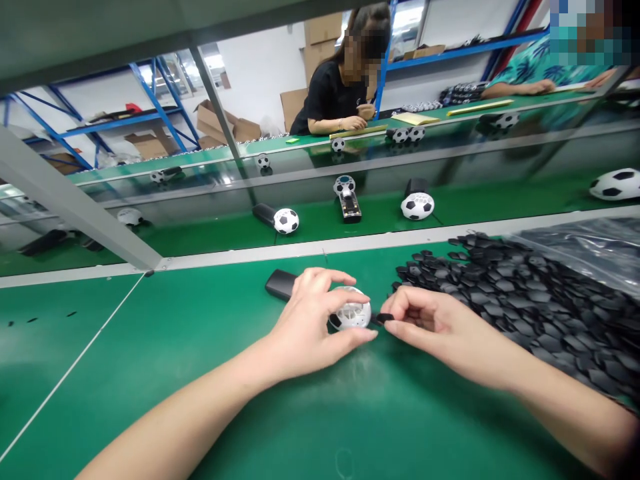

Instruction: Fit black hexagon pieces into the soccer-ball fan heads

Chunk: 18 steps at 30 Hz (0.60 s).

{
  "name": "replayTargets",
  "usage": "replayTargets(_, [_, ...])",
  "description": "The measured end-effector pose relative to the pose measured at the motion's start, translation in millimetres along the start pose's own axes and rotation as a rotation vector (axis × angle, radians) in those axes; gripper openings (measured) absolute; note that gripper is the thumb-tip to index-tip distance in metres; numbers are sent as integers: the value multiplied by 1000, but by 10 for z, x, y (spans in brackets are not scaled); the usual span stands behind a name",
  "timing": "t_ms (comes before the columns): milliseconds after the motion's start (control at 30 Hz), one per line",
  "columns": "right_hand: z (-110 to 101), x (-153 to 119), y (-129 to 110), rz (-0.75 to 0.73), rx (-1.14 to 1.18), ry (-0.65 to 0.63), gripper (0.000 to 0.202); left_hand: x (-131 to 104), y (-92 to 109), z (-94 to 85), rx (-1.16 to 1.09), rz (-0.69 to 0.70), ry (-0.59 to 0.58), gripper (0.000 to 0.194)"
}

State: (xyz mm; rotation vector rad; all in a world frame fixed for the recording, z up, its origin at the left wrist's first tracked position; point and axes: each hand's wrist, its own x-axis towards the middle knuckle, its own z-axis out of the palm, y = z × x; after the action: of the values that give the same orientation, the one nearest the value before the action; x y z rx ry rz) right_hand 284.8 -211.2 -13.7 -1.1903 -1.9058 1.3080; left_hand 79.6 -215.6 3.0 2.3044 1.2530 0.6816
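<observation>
On the green table, my left hand (320,313) curves its fingers and thumb around a white football-patterned head (354,313). A black handle (281,285) sticks out to the left from behind that hand and seems to belong to the same device. Close by on the right, my right hand (425,317) pinches a small black piece (385,319) between thumb and fingers, beside the head's right edge. The palm hides part of the device. A large pile of similar black pieces (550,320) spreads out behind and to the right of my right hand.
Beyond a pale metal edge (350,245), a green conveyor carries several football-headed devices, among them one with its inside exposed (349,200). A clear plastic bag (595,247) lies by the pile. A metal post (80,200) slants at left. Two people work across the line.
</observation>
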Motion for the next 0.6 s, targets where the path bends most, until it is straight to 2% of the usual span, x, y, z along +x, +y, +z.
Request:
replayTargets(67, [18, -19, -43, 0, 48, -33, 17, 0, 51, 13, -8, 20, 34, 14])
replayTargets(100, [27, -26, -58, -1, 59, -40, 17, -1, 67, 21, -9, 28, 33, 11])
replayTargets(233, [51, -39, -80, -27, 85, -41, 17, -17, 104, 29, -27, 31, -7, 9])
replayTargets(400, [64, -56, -71, -45, 71, -28, 17, -28, 145, -7, -133, -30, -37, 10])
replayTargets(467, [74, -68, -58, -133, 0, 63, 10, -22, 149, -20, -205, -76, -51, 10])
replayTargets(533, [79, -79, -44, -310, -115, 172, 4, -14, 145, -26, -283, -121, -69, 11])
replayTargets(600, [76, -85, -34, -469, -241, 229, 7, -10, 138, -24, -339, -140, -88, 10])
